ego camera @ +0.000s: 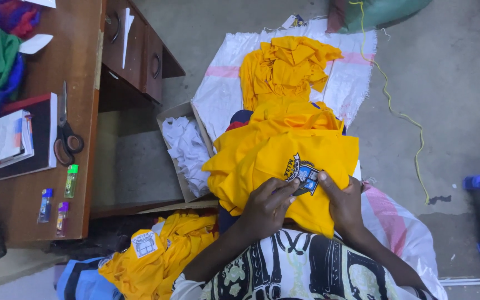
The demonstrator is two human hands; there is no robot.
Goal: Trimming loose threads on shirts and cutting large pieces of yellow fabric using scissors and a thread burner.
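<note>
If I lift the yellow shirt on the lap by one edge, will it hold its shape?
Probably not: the yellow shirt already drapes in soft folds, so it should sag. It looks light. The stitched badge under both thumbs may stay flatter.

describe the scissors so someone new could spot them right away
Start at the brown wooden desk on the left. The scissors lie near its right edge, beside a dark book, above three small lighters. Only they have metal blades and looped handles.
</note>
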